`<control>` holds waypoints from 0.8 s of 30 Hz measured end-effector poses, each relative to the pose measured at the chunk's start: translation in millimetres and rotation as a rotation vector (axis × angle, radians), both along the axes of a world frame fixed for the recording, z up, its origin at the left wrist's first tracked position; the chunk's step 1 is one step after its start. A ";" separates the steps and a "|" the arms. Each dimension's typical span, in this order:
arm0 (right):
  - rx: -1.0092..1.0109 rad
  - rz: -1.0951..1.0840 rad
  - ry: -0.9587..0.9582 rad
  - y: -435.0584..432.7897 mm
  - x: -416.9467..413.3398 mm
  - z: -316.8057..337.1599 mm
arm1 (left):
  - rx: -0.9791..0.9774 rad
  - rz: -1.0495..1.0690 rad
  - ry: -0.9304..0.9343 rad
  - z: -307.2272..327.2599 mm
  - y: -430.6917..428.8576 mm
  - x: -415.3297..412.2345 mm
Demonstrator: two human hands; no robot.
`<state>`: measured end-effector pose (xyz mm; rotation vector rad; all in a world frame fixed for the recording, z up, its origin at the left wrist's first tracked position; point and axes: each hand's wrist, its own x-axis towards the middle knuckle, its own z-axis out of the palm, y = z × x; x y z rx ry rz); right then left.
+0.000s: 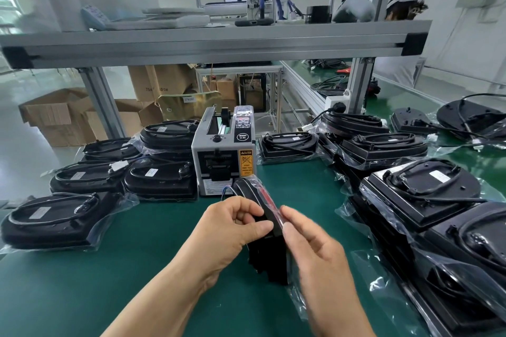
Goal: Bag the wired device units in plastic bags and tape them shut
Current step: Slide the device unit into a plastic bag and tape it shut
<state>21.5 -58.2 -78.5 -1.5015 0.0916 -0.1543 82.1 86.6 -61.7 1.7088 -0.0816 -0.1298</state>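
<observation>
Standing on edge between both hands, a black wired device unit sits in a clear plastic bag over the green mat, just in front of the grey tape dispenser. The left hand pinches the unit's upper edge between thumb and fingers. The right hand presses its thumb and fingertips against the film on the other side; whether it grips tape I cannot tell. Glossy, crinkled bags each hold 1 flat, rounded black unit with a coiled cable on top: bagged units on the left lie singly or stacked, and bagged units on the right are stacked in overlapping rows.
</observation>
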 end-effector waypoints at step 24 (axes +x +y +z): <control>-0.929 -0.029 -0.013 1.5 108.6 44.0 | 0.014 -0.019 0.026 2.4 1.4 1.1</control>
